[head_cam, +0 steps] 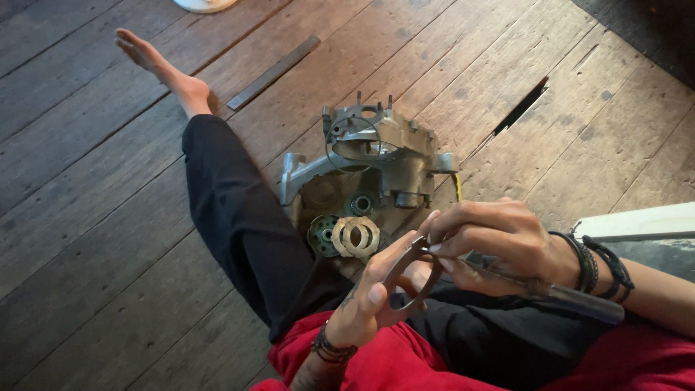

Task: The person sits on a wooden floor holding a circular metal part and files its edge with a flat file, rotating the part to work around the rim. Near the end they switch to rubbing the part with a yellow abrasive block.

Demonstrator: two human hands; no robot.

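Over your lap, head view: both hands work one thin metal ring [405,286] above the plank floor [108,217].

Your left hand [365,297] has its grip closed on the ring's edge, thumb pressed on the rim; your right hand [499,242] has its grip closed round a dark-handled tool [572,298], whose tip meets the ring near your left fingers. Risk: the tip could slip off the thin ring and jab the left fingers, since the ring is held in the air with nothing beneath it. A dropped ring could roll towards the gap in the boards [523,107]. Containers: the open engine casing [369,163] on the floor holds a bearing [360,205]; two pale rings [356,237] and a dark gear [322,235] lie just beside it.
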